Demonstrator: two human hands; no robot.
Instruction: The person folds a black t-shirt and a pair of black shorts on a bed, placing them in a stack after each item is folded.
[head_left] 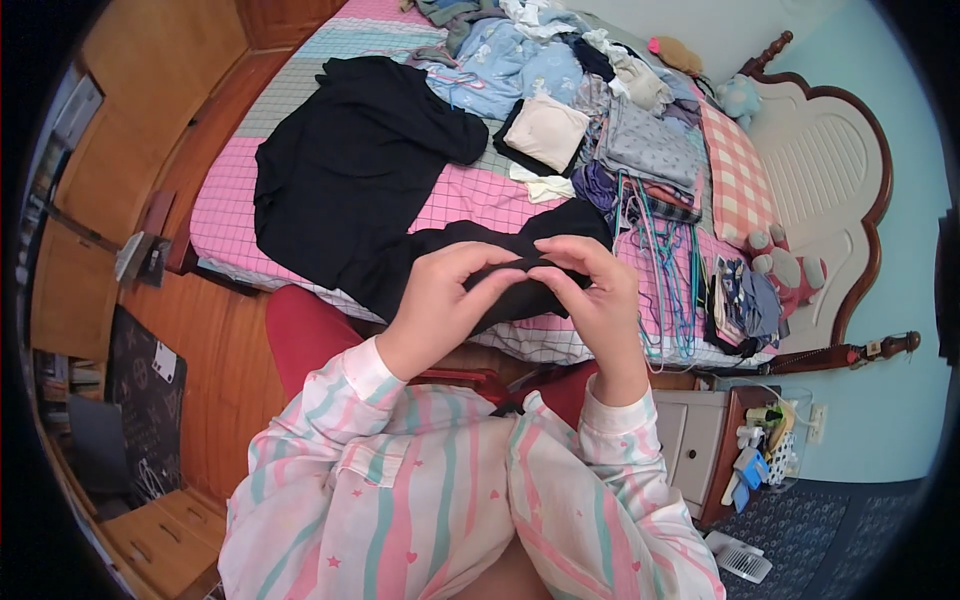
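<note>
Near edge: the bed (pixel 222 215) ended in front of the person.
Open room: bare pink checked sheet (pixel 470 195) showed beyond the hands.
Hands: left (pixel 440 295) and right (pixel 598 300) pinched the black garment (pixel 345 170).
Garment: bunched between the fingers, spread far left.

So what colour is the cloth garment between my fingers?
The cloth garment is plain black; it shows best in the head view.
</note>
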